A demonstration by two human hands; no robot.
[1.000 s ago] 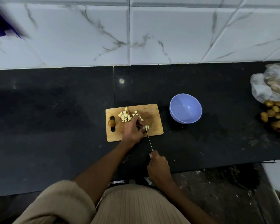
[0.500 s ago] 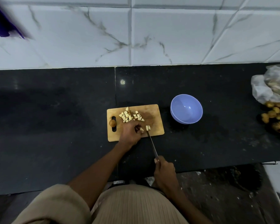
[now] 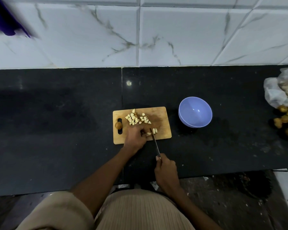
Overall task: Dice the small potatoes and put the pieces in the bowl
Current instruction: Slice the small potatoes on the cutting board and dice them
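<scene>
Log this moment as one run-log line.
stage: dicing | left hand: steadying potato piece | right hand: holding knife | bowl: empty | diced pieces: on board

The left hand [image 3: 135, 136] covers the potato piece under it on the cutting board [image 3: 162, 130]; only a pale end [image 3: 148, 134] shows. The knife [image 3: 155, 142] handle is hidden inside the right hand [image 3: 167, 170]. Far right of the board, the plastic bag [image 3: 280, 90] and whole potatoes [image 3: 287, 121] run off the edge
</scene>
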